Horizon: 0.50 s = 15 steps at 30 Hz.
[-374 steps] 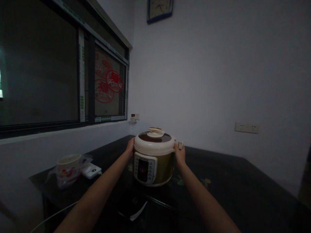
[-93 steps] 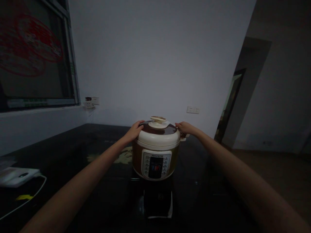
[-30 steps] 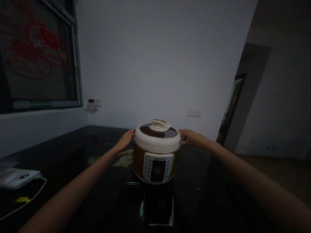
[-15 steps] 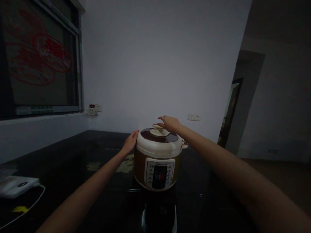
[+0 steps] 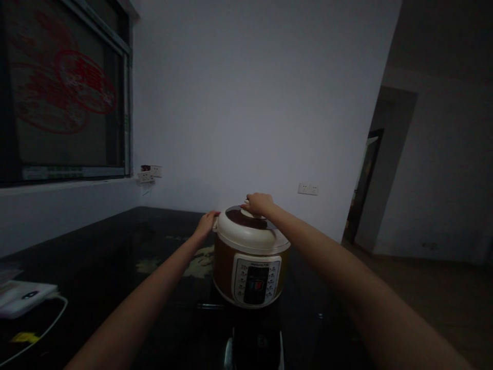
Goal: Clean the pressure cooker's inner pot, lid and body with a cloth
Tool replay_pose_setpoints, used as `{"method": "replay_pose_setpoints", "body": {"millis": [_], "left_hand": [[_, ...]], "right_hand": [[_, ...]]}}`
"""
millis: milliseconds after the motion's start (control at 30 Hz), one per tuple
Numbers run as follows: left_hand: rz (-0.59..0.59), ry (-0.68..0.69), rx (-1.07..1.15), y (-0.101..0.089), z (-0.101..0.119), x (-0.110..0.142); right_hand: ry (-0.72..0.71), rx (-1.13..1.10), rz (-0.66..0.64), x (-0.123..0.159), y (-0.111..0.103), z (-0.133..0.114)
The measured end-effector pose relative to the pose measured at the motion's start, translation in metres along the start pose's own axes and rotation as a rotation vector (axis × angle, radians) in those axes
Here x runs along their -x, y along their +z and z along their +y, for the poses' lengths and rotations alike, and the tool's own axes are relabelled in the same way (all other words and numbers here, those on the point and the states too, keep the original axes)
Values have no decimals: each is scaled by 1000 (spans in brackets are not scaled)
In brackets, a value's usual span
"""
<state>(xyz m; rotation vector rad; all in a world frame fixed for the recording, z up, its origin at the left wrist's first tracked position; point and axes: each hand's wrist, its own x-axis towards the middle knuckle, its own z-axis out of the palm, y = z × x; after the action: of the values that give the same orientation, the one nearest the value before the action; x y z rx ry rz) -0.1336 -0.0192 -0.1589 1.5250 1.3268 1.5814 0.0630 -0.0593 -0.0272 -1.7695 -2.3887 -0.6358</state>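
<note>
An electric pressure cooker point(image 5: 221, 262) with a brown body, a cream lid rim and a front control panel point(image 5: 256, 282) stands upright on the dark glossy table point(image 5: 162, 303). My right hand point(image 5: 260, 204) is closed round the cream lid handle point(image 5: 246, 210) on top of the lid point(image 5: 250, 236), which sits on the cooker. Against the cooker's upper left side lies my left hand point(image 5: 206, 223), its fingers together at a small cream side lug point(image 5: 215, 224). Some of its fingertips are hidden behind the rim. My right forearm covers the lid's right edge.
A white device point(image 5: 26, 295) with a white cable point(image 5: 57, 318) and a yellow piece point(image 5: 25, 337) lie at the left. Behind are a pale wall point(image 5: 246, 113) with sockets point(image 5: 308, 188) and a window point(image 5: 69, 97). A dark, shiny-edged shape point(image 5: 256, 349) shows in front of the cooker.
My right hand has moved slightly left and down and closed round the lid handle. The cream lug by my left hand now shows, and the one at the right no longer does.
</note>
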Motion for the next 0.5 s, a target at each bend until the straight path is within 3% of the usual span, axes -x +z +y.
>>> {"method": "replay_pose_setpoints", "body": {"millis": [233, 500], "left_hand": [[56, -124, 81, 8, -9, 0], [81, -154, 57, 5, -5, -1]], "right_hand": [[-10, 8, 68, -1, 7, -2], [-71, 40, 35, -2, 3, -1]]}}
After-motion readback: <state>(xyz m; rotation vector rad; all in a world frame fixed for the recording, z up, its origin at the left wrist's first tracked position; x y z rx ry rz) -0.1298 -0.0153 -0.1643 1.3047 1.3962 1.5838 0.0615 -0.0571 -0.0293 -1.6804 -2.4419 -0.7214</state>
